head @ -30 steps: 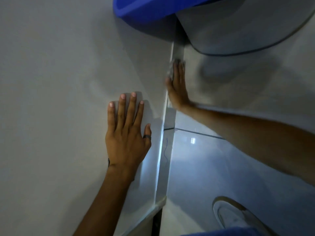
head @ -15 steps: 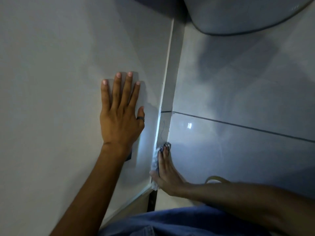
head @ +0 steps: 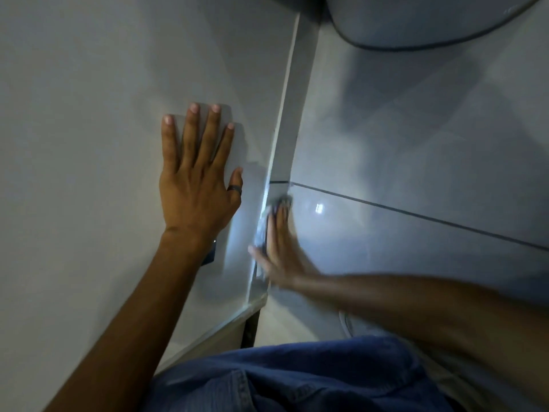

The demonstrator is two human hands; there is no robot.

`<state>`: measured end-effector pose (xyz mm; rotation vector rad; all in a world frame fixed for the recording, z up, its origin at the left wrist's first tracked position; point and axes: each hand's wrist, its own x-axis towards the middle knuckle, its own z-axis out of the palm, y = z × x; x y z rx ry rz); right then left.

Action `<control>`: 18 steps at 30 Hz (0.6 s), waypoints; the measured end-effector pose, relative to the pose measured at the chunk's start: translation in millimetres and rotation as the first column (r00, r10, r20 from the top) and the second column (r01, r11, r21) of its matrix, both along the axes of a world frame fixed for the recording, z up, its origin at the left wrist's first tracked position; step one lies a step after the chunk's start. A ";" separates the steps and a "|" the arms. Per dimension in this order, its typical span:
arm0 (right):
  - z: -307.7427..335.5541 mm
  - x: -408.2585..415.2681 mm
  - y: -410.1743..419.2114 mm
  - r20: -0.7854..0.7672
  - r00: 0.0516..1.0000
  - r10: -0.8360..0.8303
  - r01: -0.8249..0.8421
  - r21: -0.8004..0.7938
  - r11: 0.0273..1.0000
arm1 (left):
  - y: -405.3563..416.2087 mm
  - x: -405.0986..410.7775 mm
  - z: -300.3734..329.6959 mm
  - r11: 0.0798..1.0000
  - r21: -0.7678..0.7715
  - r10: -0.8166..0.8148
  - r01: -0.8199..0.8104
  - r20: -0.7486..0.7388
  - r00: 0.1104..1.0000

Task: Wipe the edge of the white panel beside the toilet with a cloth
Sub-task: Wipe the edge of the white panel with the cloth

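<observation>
The white panel [head: 89,144] fills the left half of the view, and its narrow edge [head: 285,120] runs from the top centre down to a lower corner. My left hand [head: 197,179] lies flat on the panel face with fingers spread, a dark ring on the thumb. My right hand [head: 279,248] is blurred and presses a small grey cloth [head: 263,230] flat against the lower part of the edge, just below a dark tile joint. Most of the cloth is hidden under the fingers. The toilet [head: 416,19] curves across the top right.
Glossy grey floor tiles [head: 416,173] with a dark grout line [head: 416,214] lie right of the edge. My knee in blue denim [head: 297,379] fills the bottom centre. A dark gap [head: 249,328] shows under the panel's lower corner.
My right hand with the cloth went from high on the edge near the toilet down to the bottom, and has now slid a little back up. My left hand stays flat on the panel.
</observation>
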<state>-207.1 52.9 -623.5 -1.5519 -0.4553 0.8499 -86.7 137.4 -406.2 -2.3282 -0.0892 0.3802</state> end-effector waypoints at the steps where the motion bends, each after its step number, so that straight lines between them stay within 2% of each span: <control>1: 1.3 -24.7 -11.3 -0.016 0.995 0.099 -0.098 0.032 0.995 | 0.7 -0.9 0.1 1.000 0.012 -0.003 0.003 -0.006 1.000; 3: 3.3 -38.6 -16.9 -0.020 0.988 0.151 -0.150 0.045 0.988 | 2.1 -3.1 -0.5 0.999 0.040 -0.008 0.009 -0.017 1.000; 4: 4.9 -24.4 -8.9 -0.025 0.996 0.086 -0.085 0.031 0.996 | 2.6 -3.3 -0.9 0.999 0.048 -0.010 0.011 -0.021 1.000; 6: 9.4 36.7 18.3 0.026 0.983 -0.181 0.181 0.001 0.984 | 3.3 -2.9 -0.3 0.999 0.045 -0.012 0.013 -0.027 1.000; 9: -1.7 176.6 51.9 0.126 0.848 -0.514 0.516 0.018 0.856 | 3.4 -3.3 -0.8 0.999 0.030 -0.020 0.020 -0.015 1.000; 10: -5.5 223.2 55.6 0.176 0.802 -0.570 0.577 0.016 0.817 | 2.2 -3.2 -1.1 0.999 0.027 -0.018 0.018 -0.009 1.000; 12: -7.9 276.2 61.1 0.171 0.780 -0.602 0.612 -0.004 0.791 | -1.5 -0.6 -0.8 1.000 0.012 -0.004 0.004 0.013 1.000; 15: -2.5 251.6 62.4 0.191 0.788 -0.586 0.599 -0.014 0.801 | -4.7 8.5 0.1 1.000 -0.001 0.010 -0.010 0.039 0.999; 18: -10.9 131.1 44.6 0.170 0.889 -0.425 0.433 -0.007 0.901 | -4.5 17.7 0.8 1.000 0.018 0.017 -0.018 0.049 0.999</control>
